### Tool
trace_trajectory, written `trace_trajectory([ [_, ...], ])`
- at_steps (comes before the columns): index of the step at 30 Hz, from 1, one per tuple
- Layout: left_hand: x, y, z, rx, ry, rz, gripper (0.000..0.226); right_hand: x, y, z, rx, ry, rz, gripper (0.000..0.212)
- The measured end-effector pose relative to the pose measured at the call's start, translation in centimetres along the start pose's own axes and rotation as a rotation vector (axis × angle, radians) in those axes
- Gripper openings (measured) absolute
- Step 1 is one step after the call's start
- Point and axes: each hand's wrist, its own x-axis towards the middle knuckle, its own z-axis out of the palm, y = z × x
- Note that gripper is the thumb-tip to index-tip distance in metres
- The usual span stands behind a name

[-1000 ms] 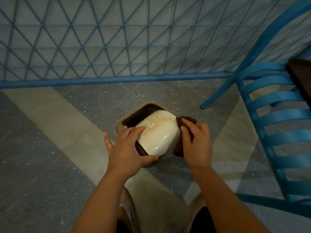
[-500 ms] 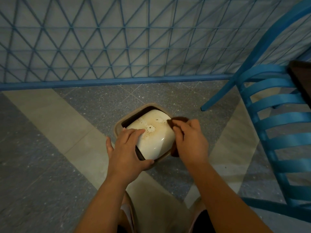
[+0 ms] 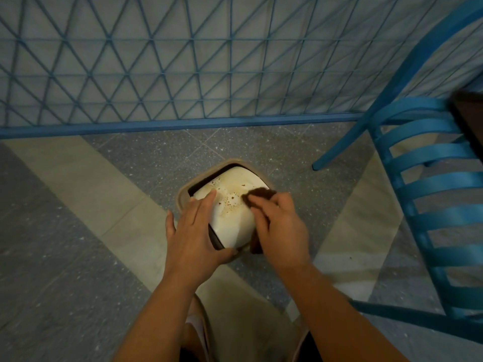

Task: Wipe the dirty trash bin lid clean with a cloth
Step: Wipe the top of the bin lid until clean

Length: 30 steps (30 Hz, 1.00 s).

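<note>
A small tan trash bin [image 3: 183, 192] stands on the floor below me. Its cream swing lid [image 3: 230, 223] is tilted and carries brown stains and specks near the middle. My left hand [image 3: 194, 231] grips the lid's near left edge, fingers on top and thumb under the front corner. My right hand [image 3: 278, 226] holds a dark brown cloth [image 3: 258, 194] and presses it on the lid's right side, just right of the stains. More of the cloth hangs below the palm.
A blue lattice fence [image 3: 183, 74] with a blue bottom rail runs behind the bin. A blue slatted chair [image 3: 431, 178] stands close on the right, one leg near the bin. A dark table corner [image 3: 470, 116] shows at the right edge. My knees are below.
The lid has tipped flatter toward the bin's opening. My right hand has slid the cloth from the lid's right edge up onto its top, toward the stains. My left hand keeps its hold.
</note>
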Motion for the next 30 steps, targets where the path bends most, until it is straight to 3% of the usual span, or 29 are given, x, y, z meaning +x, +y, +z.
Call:
trace_trajectory([
  [3,-0.1,0.0,0.0,-0.038,0.002,-0.018,0.123,-2.3,-0.3,0.4,0.017,-0.092,-0.179,0.03],
  [5,0.0,0.1,-0.1,-0.064,0.002,-0.027,0.128,-2.2,1.2,-0.1,0.003,-0.085,-0.198,0.029],
  [10,0.1,0.2,0.0,-0.093,0.021,-0.032,0.137,0.6,2.2,-1.0,-0.038,0.087,0.112,0.028],
  [13,0.1,0.2,0.2,-0.103,0.031,-0.036,0.136,-0.5,-1.1,0.6,-0.021,0.018,-0.074,0.029],
  [16,0.1,-0.2,0.6,-0.082,0.046,-0.012,0.118,-2.9,-2.7,1.5,0.028,-0.181,-0.213,0.036],
  [19,0.1,-0.5,0.6,-0.041,0.025,0.009,0.105,-3.6,-0.3,0.6,-0.027,-0.162,-0.309,0.029],
  [22,0.0,-0.5,0.6,-0.011,0.002,0.017,0.106,-1.5,2.0,-0.9,-0.067,-0.016,-0.102,0.03],
  [25,-0.2,-0.6,0.8,-0.009,0.008,0.002,0.105,0.6,1.6,-1.0,-0.075,0.012,0.045,0.035],
  [30,0.0,-0.5,1.1,-0.104,0.007,-0.057,0.101,-1.8,-2.5,0.9,-0.067,-0.123,-0.264,0.029],
])
